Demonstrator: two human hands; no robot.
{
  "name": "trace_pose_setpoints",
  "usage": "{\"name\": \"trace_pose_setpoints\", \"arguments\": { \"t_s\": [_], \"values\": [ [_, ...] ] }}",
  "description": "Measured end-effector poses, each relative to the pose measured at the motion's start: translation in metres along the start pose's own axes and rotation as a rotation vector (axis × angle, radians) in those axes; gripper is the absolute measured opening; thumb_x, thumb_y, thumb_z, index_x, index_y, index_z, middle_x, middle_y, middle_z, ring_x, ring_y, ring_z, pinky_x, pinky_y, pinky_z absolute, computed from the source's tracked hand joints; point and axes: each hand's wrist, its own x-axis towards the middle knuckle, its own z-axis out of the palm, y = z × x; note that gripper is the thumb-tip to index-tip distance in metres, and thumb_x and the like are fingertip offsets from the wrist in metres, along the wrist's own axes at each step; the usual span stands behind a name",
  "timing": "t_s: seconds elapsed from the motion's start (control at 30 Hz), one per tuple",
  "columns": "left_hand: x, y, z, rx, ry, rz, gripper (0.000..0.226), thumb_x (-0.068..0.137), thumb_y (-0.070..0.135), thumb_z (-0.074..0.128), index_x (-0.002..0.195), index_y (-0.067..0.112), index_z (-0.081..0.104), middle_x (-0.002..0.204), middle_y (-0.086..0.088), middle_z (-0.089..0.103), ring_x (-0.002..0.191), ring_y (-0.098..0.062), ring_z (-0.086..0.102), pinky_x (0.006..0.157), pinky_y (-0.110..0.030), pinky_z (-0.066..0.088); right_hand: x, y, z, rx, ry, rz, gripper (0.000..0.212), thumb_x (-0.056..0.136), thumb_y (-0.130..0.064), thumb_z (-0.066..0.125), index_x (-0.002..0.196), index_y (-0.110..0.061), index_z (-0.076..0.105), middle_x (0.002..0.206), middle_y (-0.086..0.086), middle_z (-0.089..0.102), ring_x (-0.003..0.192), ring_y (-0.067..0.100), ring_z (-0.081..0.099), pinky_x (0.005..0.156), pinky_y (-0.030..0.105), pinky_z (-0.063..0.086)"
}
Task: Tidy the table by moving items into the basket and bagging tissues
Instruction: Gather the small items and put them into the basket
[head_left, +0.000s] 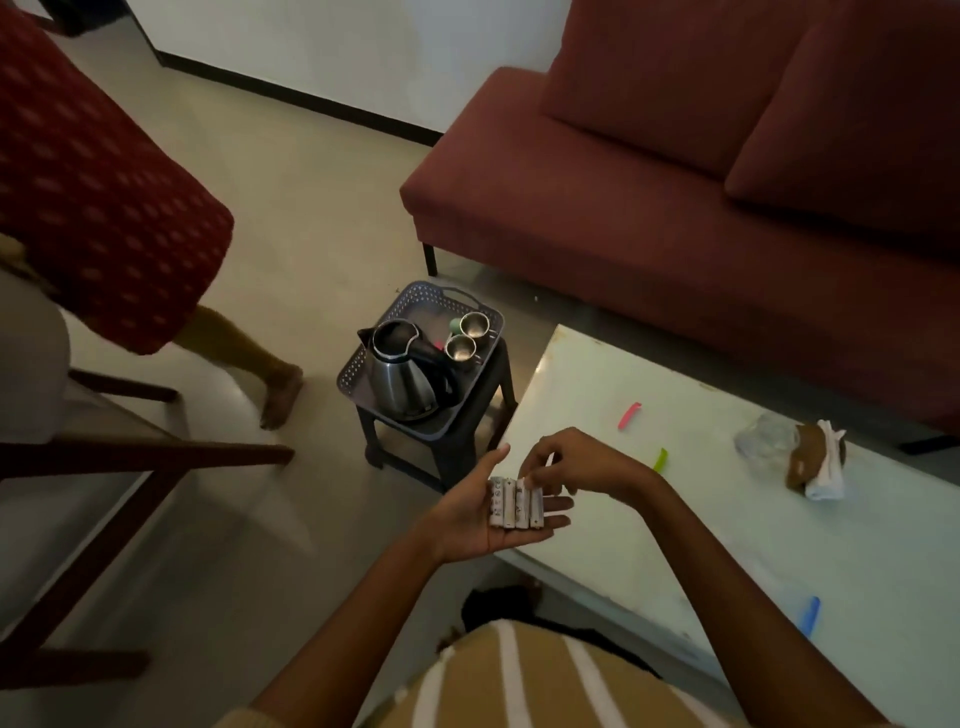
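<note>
My left hand (483, 514) is held palm up over the table's left end, with several white batteries (514, 503) lying side by side on its straight fingers. My right hand (569, 467) hovers just above them, its fingertips pinching the top of one battery. The grey basket (363, 364) stands on a small dark stool (467, 441) on the floor, holding a steel kettle (402, 382) and two steel cups (467, 335). On the white table (727, 545) lie crumpled tissues (826, 467) beside a clear plastic bag (763, 439).
Pink (629, 415), green (661, 460) and blue (810, 616) clips lie on the table. A red sofa (675, 208) runs behind it. Another person in a red garment (93, 182) stands at left by a wooden chair (130, 467).
</note>
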Motion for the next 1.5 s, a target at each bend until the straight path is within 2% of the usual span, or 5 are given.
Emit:
{"name": "trace_pose_setpoints", "arguments": {
  "t_s": [0.67,0.9,1.03,1.23,1.5],
  "values": [
    [0.029,0.143,-0.018,0.376,0.152,-0.119,0.044,0.094,0.032,0.048,0.126,0.002,0.052,0.12,-0.02,0.064,0.11,-0.032,0.063,0.092,-0.037,0.053,0.098,-0.016,-0.056,0.348,0.03,0.121,0.021,0.077,-0.018,0.074,0.094,-0.006,0.07,0.081,0.002,0.068,0.069,0.014,0.067,0.062,0.017,0.055],
    [0.029,0.23,-0.052,0.414,0.191,-0.067,0.019,0.094,0.018,0.052,0.102,0.006,0.063,0.087,-0.009,0.073,0.078,-0.015,0.072,0.065,-0.023,0.06,0.155,-0.047,-0.069,0.593,0.244,0.183,0.013,0.078,-0.006,0.071,0.089,-0.002,0.064,0.082,0.01,0.069,0.068,0.021,0.071,0.061,0.026,0.058],
    [0.036,0.274,-0.079,0.55,0.211,-0.028,0.026,0.091,0.013,0.056,0.115,0.008,0.062,0.091,-0.006,0.07,0.084,-0.013,0.067,0.052,-0.014,0.05,0.193,-0.067,-0.063,0.752,0.369,0.242,0.017,0.078,0.005,0.067,0.092,0.006,0.06,0.082,0.016,0.067,0.064,0.023,0.071,0.055,0.026,0.058],
    [0.044,0.331,-0.109,0.655,0.24,-0.025,0.013,0.09,0.011,0.057,0.098,0.018,0.064,0.088,-0.005,0.066,0.077,-0.011,0.064,0.051,-0.012,0.05,0.24,-0.084,-0.055,0.964,0.51,0.307,0.023,0.076,0.009,0.067,0.097,0.012,0.058,0.08,0.017,0.067,0.061,0.026,0.069,0.05,0.025,0.057],
    [0.033,0.397,-0.197,0.612,0.757,0.323,0.022,0.092,0.01,0.05,0.071,0.013,0.058,0.044,0.005,0.043,0.035,-0.006,0.033,0.037,-0.011,0.024,0.302,-0.072,-0.074,0.819,0.663,0.387,0.018,0.077,0.015,0.063,0.072,-0.001,0.055,0.081,0.021,0.061,0.063,0.027,0.064,0.045,0.024,0.056]
  ]
}}
